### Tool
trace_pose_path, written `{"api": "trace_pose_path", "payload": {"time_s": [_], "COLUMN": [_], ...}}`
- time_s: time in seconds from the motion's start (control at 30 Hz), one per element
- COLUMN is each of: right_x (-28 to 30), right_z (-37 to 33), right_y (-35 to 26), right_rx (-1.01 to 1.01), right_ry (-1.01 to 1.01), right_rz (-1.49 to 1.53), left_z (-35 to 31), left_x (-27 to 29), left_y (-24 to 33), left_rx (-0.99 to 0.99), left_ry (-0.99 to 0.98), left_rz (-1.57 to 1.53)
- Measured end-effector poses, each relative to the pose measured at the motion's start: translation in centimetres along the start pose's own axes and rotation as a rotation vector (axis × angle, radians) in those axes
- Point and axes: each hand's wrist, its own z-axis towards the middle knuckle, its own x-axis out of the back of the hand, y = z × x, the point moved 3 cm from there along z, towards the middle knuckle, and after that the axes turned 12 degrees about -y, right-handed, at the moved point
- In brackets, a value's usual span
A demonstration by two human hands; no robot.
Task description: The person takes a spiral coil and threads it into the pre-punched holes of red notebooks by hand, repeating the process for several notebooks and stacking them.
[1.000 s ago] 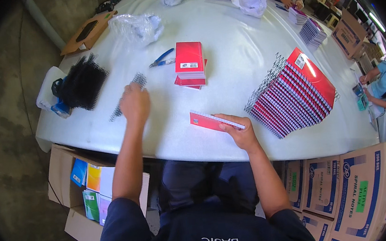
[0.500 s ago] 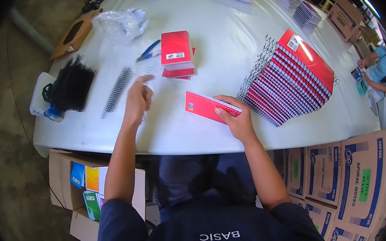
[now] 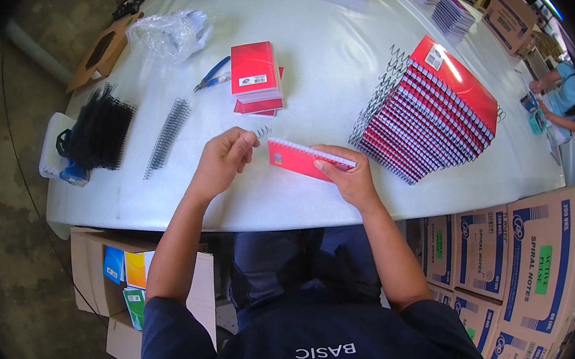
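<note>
In my right hand (image 3: 350, 180) is a small red notebook (image 3: 300, 163), gripped at its right end with the punched edge facing away from me. My left hand (image 3: 223, 161) is closed in a pinch, and a thin dark spiral coil (image 3: 263, 132) sticks out from its fingertips. The coil's free end is close to the notebook's left corner; whether they touch I cannot tell. Beyond my hands stands a stack of red notebooks (image 3: 253, 68). A fanned pile of red spiral-bound notebooks (image 3: 427, 117) lies to the right, with coils jutting from its left side.
Blue-handled pliers (image 3: 214, 74) lie left of the stack. Further left are a row of loose coils (image 3: 167, 137) and a black coil heap (image 3: 97, 132). Clear plastic wrap (image 3: 170, 37) sits behind. Cartons (image 3: 539, 273) stand below the table's right edge; another person (image 3: 564, 101) works far right.
My left hand has moved right and nearer to me, bringing a coil up to the notebook's left end. The right hand still holds the notebook in nearly the same place.
</note>
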Motion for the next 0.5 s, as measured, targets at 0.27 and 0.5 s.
{"api": "trace_pose_path", "payload": {"time_s": [0.27, 0.5], "right_x": [-0.1, -0.1], "right_z": [0.1, -0.1], "right_y": [-0.1, 0.2], "right_rx": [0.012, 0.013], "right_ry": [0.01, -0.021], "right_rz": [-0.001, 0.035], "left_z": [-0.4, 0.0], "left_x": [1.1, 1.0], "left_y": [1.5, 1.1], "left_rx": [0.026, 0.089], "left_ry": [-0.152, -0.128], "left_rz": [0.016, 0.057]}}
